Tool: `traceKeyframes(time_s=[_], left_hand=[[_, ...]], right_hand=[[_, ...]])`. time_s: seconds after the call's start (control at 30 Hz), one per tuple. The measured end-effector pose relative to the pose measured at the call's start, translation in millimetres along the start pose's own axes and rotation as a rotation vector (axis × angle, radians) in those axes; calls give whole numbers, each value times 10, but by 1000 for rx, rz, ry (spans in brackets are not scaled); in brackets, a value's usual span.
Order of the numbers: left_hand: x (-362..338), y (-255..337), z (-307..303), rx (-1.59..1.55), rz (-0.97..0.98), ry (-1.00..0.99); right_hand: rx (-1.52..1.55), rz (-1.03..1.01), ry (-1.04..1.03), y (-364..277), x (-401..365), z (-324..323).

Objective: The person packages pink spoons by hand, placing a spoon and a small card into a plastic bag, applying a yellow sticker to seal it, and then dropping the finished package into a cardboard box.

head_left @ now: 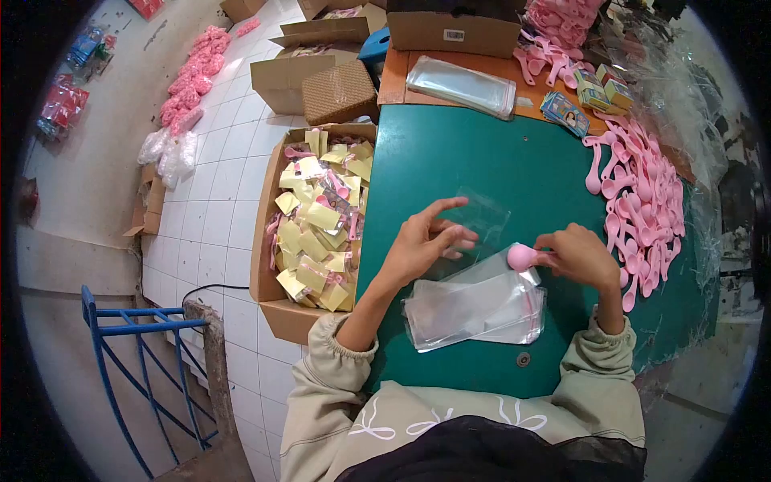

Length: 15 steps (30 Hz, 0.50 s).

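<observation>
My left hand (426, 241) holds a clear plastic bag (480, 215) above the green table (450, 161), fingers spread along its edge. My right hand (582, 255) grips a pink spoon (524, 256) by its handle, its round bowl pointing left towards the bag's opening. Just below both hands lies a stack of clear bags (474, 309).
A heap of pink spoons (642, 201) covers the table's right side. Small printed boxes (590, 92) and a pack of clear bags (462, 84) lie at the far edge. On the floor to the left stands an open carton of packed yellow-card items (317, 225). More cartons stand behind it.
</observation>
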<state>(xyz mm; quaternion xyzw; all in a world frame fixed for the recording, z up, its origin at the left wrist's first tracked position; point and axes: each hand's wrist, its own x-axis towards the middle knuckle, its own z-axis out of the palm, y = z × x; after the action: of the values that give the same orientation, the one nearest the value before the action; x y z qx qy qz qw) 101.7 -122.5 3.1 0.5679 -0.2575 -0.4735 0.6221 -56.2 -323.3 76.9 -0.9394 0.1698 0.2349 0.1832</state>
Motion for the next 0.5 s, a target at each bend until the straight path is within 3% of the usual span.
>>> traceKeyframes(time_s=[0.1,0.2,0.3,0.4,0.5], left_hand=[[-20,24,48,-68,-69,-41],[36,-77,39,45,30,-105],[24,-34,84,-18,2,-94],[10,-16,96,28,20,-114],[18,-43,140,1,37,-127]], right_hand=[[154,-361,193,214,-6,5],[132,-501,390,199,-73,-46],[83,-526,572,193,-9,-39],[597,-236,644,15,-14,-89],[755,-175,777,-102,-15,-54]])
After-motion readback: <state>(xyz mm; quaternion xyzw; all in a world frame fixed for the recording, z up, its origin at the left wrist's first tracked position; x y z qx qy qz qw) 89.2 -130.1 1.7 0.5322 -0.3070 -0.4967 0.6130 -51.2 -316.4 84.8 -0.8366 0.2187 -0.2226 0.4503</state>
